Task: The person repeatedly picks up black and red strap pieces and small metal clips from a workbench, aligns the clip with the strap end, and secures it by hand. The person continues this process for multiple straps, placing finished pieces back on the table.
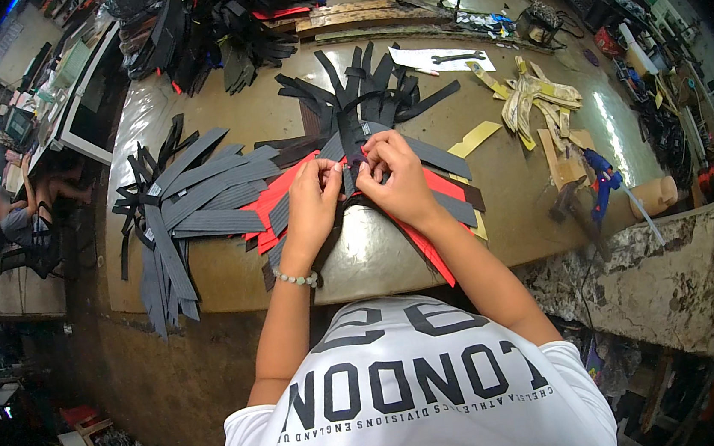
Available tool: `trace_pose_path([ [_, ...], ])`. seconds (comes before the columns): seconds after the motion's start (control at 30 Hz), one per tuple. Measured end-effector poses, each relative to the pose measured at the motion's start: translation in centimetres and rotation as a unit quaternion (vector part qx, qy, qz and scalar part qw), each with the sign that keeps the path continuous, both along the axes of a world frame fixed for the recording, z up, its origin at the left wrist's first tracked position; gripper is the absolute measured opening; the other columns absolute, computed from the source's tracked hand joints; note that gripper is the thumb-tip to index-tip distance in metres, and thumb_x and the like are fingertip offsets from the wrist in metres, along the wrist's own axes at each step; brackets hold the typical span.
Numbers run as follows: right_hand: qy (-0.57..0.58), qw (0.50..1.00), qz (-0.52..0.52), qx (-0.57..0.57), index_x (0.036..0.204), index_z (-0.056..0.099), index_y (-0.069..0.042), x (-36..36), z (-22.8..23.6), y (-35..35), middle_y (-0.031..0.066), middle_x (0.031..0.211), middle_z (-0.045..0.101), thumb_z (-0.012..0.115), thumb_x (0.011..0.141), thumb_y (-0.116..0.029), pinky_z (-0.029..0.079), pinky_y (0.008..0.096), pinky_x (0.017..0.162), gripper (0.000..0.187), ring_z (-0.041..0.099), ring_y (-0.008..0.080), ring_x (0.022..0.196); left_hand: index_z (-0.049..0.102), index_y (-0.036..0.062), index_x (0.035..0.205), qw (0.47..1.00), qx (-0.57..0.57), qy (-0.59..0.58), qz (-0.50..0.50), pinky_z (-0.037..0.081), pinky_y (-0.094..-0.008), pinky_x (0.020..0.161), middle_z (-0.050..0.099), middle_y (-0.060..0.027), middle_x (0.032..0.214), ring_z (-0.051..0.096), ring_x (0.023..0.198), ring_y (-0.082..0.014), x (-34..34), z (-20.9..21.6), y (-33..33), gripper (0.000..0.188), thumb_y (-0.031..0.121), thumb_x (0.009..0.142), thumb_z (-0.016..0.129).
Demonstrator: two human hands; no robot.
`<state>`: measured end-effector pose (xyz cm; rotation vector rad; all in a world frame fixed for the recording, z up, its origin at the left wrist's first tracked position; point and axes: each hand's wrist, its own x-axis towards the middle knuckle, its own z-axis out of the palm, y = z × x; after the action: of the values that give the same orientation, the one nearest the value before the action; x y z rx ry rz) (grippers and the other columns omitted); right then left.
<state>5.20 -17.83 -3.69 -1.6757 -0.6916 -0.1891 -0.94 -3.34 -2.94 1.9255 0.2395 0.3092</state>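
In the middle of the table my left hand [317, 199] and my right hand [394, 183] are close together, fingers pinched at the narrow middle of a bundle of flat strips. Between my fingertips is a dark strip [349, 178]; its finer detail is too small to make out. Red strips [279, 198] and grey ones fan out to both sides beneath my hands. Black strap ends [374, 84] spread out beyond them. To the left lies a pile of grey ribbed strips [212, 194] with black straps attached. A beaded bracelet [296, 278] circles my left wrist.
A large heap of black strips [201, 32] occupies the far left. White paper with a wrench-shaped print [443, 58] lies at the back. At right are yellow strips [534, 103], a blue-handled tool [602, 182], a hammer [575, 210] and a cardboard roll [654, 197]. Someone sits at far left [17, 221].
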Motion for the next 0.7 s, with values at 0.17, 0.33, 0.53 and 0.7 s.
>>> trace_pose_path([
  [0.17, 0.009, 1.0, -0.009, -0.019, 0.08, 0.053, 0.004, -0.1, 0.0, 0.1, 0.0097, 0.093, 0.05, 0.066, 0.076, 0.0, 0.043, 0.0247, 0.051, 0.014, 0.049, 0.0107, 0.056, 0.059, -0.0066, 0.095, 1.0, 0.003, -0.014, -0.003, 0.055, -0.026, 0.058, 0.059, -0.008, 0.083, 0.059, 0.067, -0.0105, 0.0, -0.5, 0.1, 0.021, 0.014, 0.095, 0.058],
  [0.33, -0.031, 0.999, -0.009, -0.027, 0.081, 0.054, 0.003, 0.2, -0.5, 0.3, 0.0101, 0.091, 0.05, 0.066, 0.077, -0.002, 0.043, 0.0253, 0.052, 0.013, 0.051, 0.0119, 0.06, 0.057, -0.0019, 0.1, 0.999, -0.047, -0.011, -0.001, 0.051, -0.0263, 0.059, 0.062, -0.0061, 0.082, 0.06, 0.065, -0.0119, 0.5, -2.2, 0.8, 0.02, 0.018, 0.097, 0.056],
  [0.53, 0.188, 0.975, 0.0, 0.117, 0.088, 0.054, 0.0, 1.3, -1.0, -0.3, 0.0062, 0.083, 0.057, 0.061, 0.091, -0.012, 0.045, 0.0222, 0.057, 0.014, 0.055, 0.0094, 0.06, 0.051, 0.006, 0.087, 0.974, -0.205, -0.085, 0.039, 0.044, -0.0272, 0.057, 0.059, -0.0069, 0.076, 0.054, 0.067, -0.0137, -1.8, 0.9, 0.9, 0.021, 0.021, 0.099, 0.042],
  [0.7, 0.263, 0.955, 0.032, 0.138, 0.094, 0.054, -0.002, 1.7, -1.4, -0.5, 0.0041, 0.079, 0.059, 0.057, 0.097, -0.018, 0.047, 0.0215, 0.059, 0.017, 0.058, 0.0089, 0.06, 0.063, 0.001, 0.094, 0.867, 0.2, 0.195, -0.412, 0.048, -0.0376, 0.069, 0.061, -0.0168, 0.081, 0.06, 0.074, -0.0298, -6.4, 3.5, -2.7, 0.025, 0.024, 0.085, 0.065],
])
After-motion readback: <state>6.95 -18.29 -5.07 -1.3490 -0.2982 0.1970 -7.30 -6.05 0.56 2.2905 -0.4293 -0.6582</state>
